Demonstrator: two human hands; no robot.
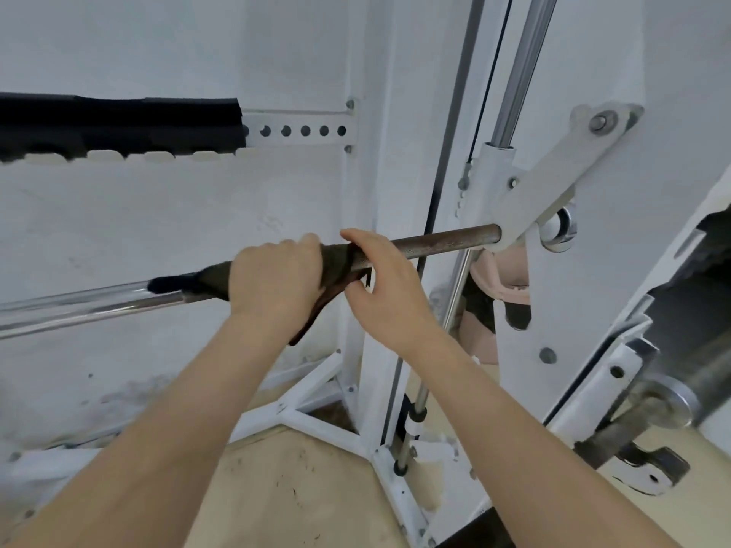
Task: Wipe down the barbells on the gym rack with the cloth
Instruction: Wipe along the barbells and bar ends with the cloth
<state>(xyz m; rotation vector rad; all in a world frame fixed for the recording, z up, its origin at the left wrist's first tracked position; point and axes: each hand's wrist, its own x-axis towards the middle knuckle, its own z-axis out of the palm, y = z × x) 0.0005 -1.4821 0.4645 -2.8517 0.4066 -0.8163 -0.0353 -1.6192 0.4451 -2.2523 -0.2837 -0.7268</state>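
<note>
Against white wall (158,215), tan floor (300,488), white rack (372,310).

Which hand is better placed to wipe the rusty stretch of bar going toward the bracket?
The left hand: it is closed over the cloth wrapped round the bar, so it could probably slide along. The right hand only rests open at the cloth's edge.

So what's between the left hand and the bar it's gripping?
In the head view, a dark brown cloth lies between the left hand and the barbell, wrapped round the bar, one end hanging below.
</note>
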